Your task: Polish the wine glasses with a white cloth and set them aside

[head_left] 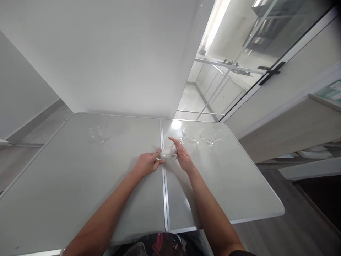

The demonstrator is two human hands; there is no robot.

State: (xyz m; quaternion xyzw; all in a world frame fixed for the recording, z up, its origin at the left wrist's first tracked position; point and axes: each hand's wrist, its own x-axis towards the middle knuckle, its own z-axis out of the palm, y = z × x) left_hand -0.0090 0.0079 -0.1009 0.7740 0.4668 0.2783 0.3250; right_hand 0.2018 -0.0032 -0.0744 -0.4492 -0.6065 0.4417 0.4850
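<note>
Over the middle seam of a grey folding table point(80, 177), both my hands hold one clear stemmed glass point(168, 152) lying on its side. My left hand point(146, 163) pinches its stem end. My right hand point(182, 156) wraps around the bowl, where something whitish shows inside or around it; I cannot make out what. Three more clear wine glasses stand just beyond my right hand: one point(183, 135), a second point(199, 138) and a third point(214, 140). Another clear glass point(101, 137) stands at the far left of the table.
A white wall runs behind the table. A glass partition with a black handle point(271, 73) stands at the back right. A wooden counter point(298, 124) lies to the right, and the table's right edge point(269, 185) drops to a wood floor.
</note>
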